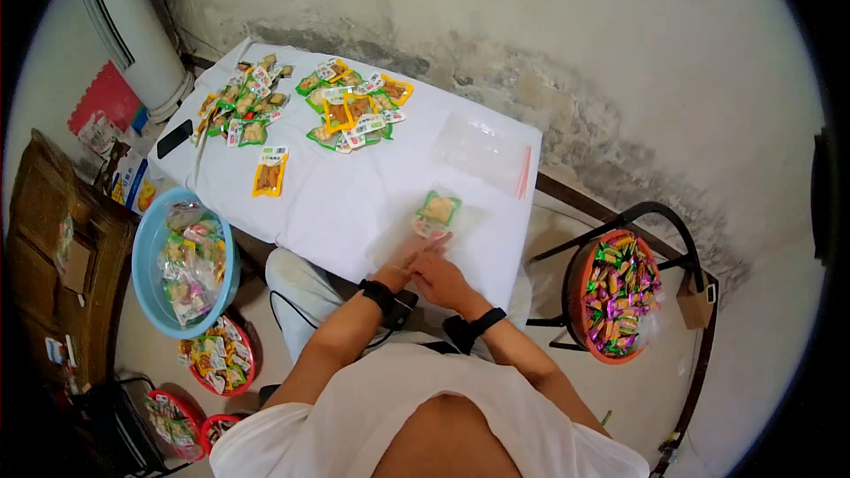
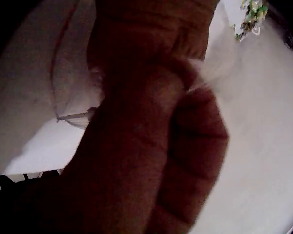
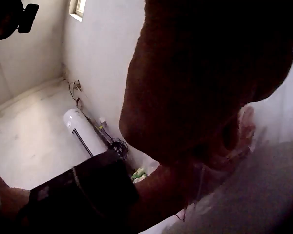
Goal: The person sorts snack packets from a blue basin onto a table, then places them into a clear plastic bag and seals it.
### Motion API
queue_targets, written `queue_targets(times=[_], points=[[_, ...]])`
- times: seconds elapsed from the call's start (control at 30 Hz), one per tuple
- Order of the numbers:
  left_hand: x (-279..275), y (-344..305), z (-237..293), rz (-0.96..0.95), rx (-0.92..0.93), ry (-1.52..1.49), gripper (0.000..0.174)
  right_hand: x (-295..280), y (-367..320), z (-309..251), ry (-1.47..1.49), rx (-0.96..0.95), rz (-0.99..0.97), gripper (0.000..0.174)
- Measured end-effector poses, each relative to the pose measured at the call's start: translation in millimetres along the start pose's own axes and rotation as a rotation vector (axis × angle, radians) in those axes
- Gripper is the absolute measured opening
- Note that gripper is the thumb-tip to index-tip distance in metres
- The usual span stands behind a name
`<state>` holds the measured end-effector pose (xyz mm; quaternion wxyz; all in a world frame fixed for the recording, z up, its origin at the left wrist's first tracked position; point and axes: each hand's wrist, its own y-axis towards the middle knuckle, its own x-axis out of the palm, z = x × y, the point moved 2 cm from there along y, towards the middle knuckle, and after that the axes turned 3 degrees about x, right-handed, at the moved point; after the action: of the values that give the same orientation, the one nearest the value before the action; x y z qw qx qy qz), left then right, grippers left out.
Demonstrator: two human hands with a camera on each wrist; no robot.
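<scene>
On the white cloth lies a green-edged snack packet (image 1: 439, 207), seen through a clear plastic bag (image 1: 390, 237). My left hand (image 1: 409, 255) reaches into this bag, its fingers extended towards the packet's lower end. Beside the left wrist, my right hand (image 1: 441, 283) pinches the bag's mouth with curled fingers. Thin plastic surrounds my left hand (image 2: 136, 112) in the left wrist view. The right wrist view shows my right hand (image 3: 200, 83) dark and close, against the other hand; its fingertips are mostly hidden.
Two piles of packets (image 1: 252, 102) (image 1: 354, 106) and one orange packet (image 1: 270, 172) lie on the table (image 1: 328, 204). Flat clear bags (image 1: 482, 155) are at its right, a phone (image 1: 174, 139) at its left. A blue basin (image 1: 142, 257) and a red basket (image 1: 580, 301) flank it.
</scene>
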<state>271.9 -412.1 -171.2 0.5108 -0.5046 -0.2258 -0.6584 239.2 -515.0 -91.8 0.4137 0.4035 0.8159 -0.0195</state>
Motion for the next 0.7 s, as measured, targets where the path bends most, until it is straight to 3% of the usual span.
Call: queue_targets(times=[0.07,0.13,0.17,0.23,0.27,0.33,0.37,0.43,0.47,0.53,0.57,0.63,0.67,0.7], points=[[-10.1,13.8,-2.3,0.004,-0.022,-0.137,0.049,-1.4,-0.8,-2.1,0.003,0.002,-0.020,0.013],[-8.0,24.7,7.1,-0.127,-0.060,1.055,0.045,-5.0,-0.9,-5.3,0.001,0.105,-0.068,0.011],[-25.9,34.1,-0.4,-0.126,-0.057,1.056,0.045,-5.0,-1.0,-4.6,0.001,0.102,-0.069,0.011],[-73.3,57.2,-16.9,-0.074,0.324,1.045,0.035,-3.6,-3.5,-2.0,-0.018,0.128,-0.089,0.009],[-60.0,48.6,-12.1,-0.069,0.326,1.046,0.035,-1.9,-5.8,0.2,-0.015,0.124,-0.091,0.009],[-20.1,24.5,2.3,0.203,0.172,0.286,0.028,1.9,-10.2,6.2,-0.014,0.105,-0.045,0.009],[-22.1,30.5,2.7,0.212,0.180,0.284,0.028,4.3,-12.0,7.2,-0.008,0.097,-0.053,0.009],[-38.4,41.5,0.8,0.444,0.184,0.002,0.029,6.3,-15.9,12.5,0.031,0.227,0.068,0.009],[-40.8,38.3,2.0,0.453,0.189,0.002,0.029,9.6,-18.1,18.1,0.038,0.223,0.063,0.009],[-37.9,29.9,10.7,0.137,0.348,1.191,0.036,14.7,-20.9,31.8,-0.017,0.262,0.101,0.009],[-29.5,15.8,16.6,0.172,0.363,1.196,0.036,16.0,-20.6,33.0,0.002,0.237,0.082,0.009],[6.0,-24.3,23.2,-0.024,0.695,1.066,0.039,19.7,-18.7,33.8,0.054,0.314,0.114,0.009],[-0.3,-34.7,22.2,0.020,0.714,1.077,0.039,22.5,-15.5,29.8,0.077,0.285,0.087,0.009],[-10.1,-40.7,14.9,0.070,0.479,0.770,0.039,21.6,-14.1,25.3,0.055,0.282,0.096,0.010]])
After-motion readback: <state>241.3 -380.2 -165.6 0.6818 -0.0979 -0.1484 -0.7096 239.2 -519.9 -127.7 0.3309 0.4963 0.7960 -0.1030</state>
